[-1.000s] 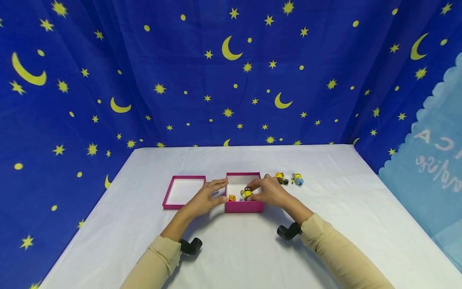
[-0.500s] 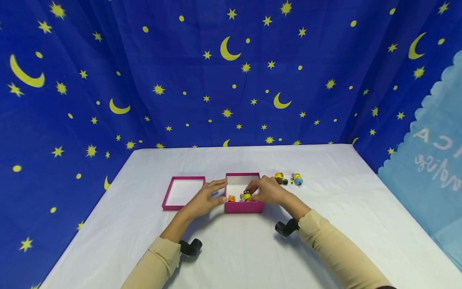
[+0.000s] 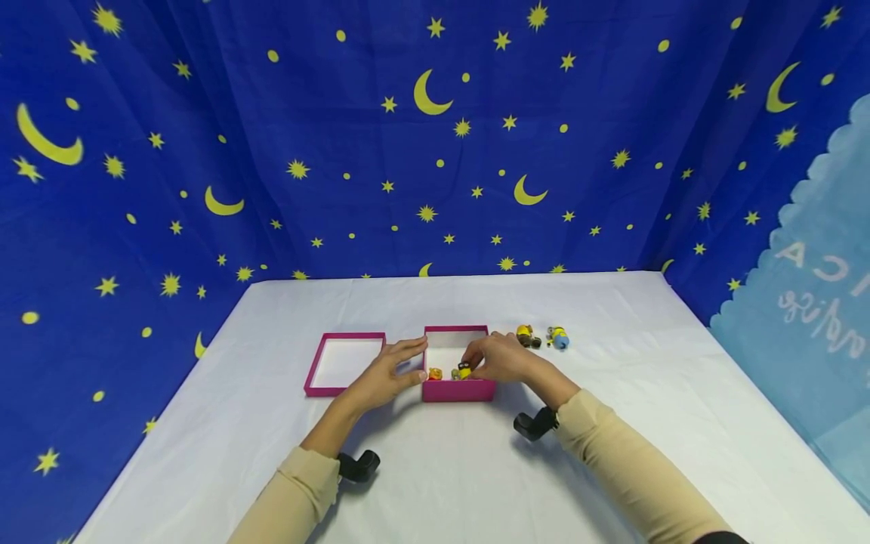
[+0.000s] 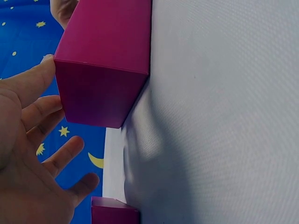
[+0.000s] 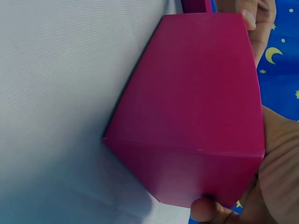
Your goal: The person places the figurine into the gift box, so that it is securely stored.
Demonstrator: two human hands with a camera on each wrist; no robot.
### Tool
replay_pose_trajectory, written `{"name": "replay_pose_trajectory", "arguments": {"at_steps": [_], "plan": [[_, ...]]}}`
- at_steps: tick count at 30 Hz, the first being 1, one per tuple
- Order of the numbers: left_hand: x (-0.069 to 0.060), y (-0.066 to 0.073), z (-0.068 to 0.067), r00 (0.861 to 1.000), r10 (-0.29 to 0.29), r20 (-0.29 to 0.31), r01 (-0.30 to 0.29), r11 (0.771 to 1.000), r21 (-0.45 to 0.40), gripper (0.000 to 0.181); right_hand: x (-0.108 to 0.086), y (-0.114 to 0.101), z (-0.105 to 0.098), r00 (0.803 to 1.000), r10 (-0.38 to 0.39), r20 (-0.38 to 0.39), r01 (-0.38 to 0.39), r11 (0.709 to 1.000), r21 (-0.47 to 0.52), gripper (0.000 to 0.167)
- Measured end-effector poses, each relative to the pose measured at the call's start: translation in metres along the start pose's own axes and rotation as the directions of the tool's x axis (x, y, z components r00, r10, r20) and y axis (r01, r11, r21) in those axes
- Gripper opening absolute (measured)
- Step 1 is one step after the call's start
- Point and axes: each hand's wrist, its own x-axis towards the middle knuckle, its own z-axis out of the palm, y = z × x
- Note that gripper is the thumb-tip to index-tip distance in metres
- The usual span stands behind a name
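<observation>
An open magenta box with a white inside stands mid-table. At its left side, my left hand touches the rim with thumb and fingertips, the fingers spread and fairly straight. Reaching in over the right rim, my right hand pinches a small yellow minion figure low inside the box; my fingers partly cover it. An orange and red figurine sits in the box's front left corner. Both wrist views show the box's outer walls, which hide the figures inside.
The magenta box lid lies left of the box, white inside up. Two more toy figures lie right of the box: a yellow and brown one and a yellow and blue minion. A starry blue curtain hangs behind the white-covered table.
My right hand has lowered the minion figure a little further into the box, so the front wall now hides more of it. My left hand has stayed at the box's left side.
</observation>
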Motion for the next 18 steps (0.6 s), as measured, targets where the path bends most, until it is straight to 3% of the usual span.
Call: {"name": "replay_pose_trajectory", "arguments": {"at_steps": [18], "plan": [[0.0002,0.0005,0.0003,1.0,-0.004,-0.008,0.004,1.0,0.006,0.057,0.0053,-0.0066,-0.0027,0.994,0.069,0.083,-0.066,0.997,-0.041,0.011]]}}
